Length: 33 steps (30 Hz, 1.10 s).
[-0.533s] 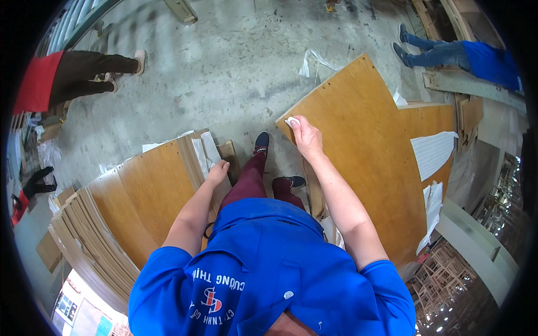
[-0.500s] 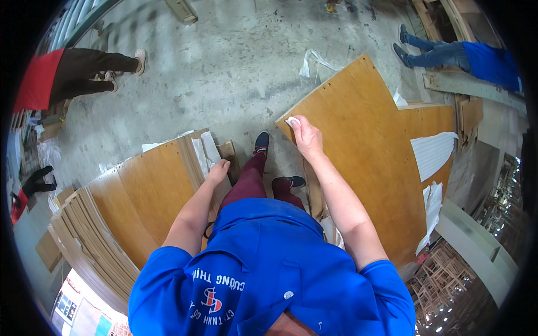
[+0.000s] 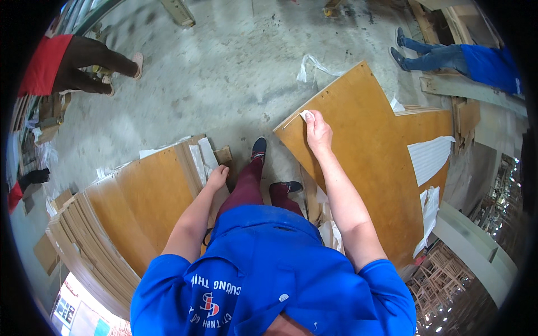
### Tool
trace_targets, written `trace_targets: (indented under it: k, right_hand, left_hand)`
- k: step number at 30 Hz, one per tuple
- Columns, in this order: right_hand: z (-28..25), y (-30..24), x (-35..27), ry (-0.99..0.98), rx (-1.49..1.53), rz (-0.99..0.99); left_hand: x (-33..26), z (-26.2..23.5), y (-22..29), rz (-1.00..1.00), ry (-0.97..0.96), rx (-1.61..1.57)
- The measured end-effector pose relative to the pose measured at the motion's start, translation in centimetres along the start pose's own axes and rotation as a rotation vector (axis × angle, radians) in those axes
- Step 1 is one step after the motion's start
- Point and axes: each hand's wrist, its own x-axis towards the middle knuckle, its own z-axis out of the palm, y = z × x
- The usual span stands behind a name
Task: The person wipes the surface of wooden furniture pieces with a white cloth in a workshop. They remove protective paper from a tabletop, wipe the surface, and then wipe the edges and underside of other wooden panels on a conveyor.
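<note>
A flat, brown-varnished wooden panel (image 3: 364,151) with an angled outline lies on a stack to my right. Near its left corner, my right hand (image 3: 319,133) is closed on a small white wad (image 3: 305,115) and presses it to the panel close to the edge. Whether the wad is cloth or paper, I cannot tell. My left hand (image 3: 217,177) hangs with curled fingers beside the left stack of brown panels (image 3: 151,187), near a white foam sheet (image 3: 208,153). Its palm is turned away, so anything inside it is hidden.
White sheets (image 3: 431,157) lie over the right stack's far side. A white strip (image 3: 305,66) lies on the concrete floor (image 3: 224,73). One person in a red top (image 3: 45,67) is at the far left; another in a blue top (image 3: 487,67) is at the far right.
My right hand has slid slightly right along the panel's edge with the white wad. My left hand has shifted slightly down. The person in red has moved a little.
</note>
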Motion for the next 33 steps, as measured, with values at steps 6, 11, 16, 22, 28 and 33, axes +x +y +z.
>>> trace_targets:
  k: [6, 11, 16, 22, 28, 33]
  right_hand:
    - [-0.9, 1.7, 3.3, 0.147, 0.0, 0.022]
    - [-2.2, 3.3, 6.0, 0.24, -0.017, 0.102]
    - [-2.7, 3.3, 6.7, 0.255, -0.008, 0.155]
    - [-3.0, 3.7, 7.2, 0.232, -0.051, 0.172]
    - [-4.1, 4.8, 9.1, 0.301, -0.028, 0.167]
    - [-5.6, 6.0, 12.0, 0.349, -0.032, 0.216]
  left_hand:
    - [0.0, -0.5, -0.2, -0.063, 0.015, 0.0]
    - [0.4, -0.8, 1.5, -0.051, -0.004, -0.028]
    - [1.3, -0.6, 2.1, -0.03, -0.005, -0.092]
    - [2.3, -0.7, 2.7, 0.066, 0.005, 0.015]
    - [2.3, -1.2, 4.2, -0.012, -0.032, -0.025]
    - [2.4, -1.8, 5.2, -0.006, -0.025, -0.079]
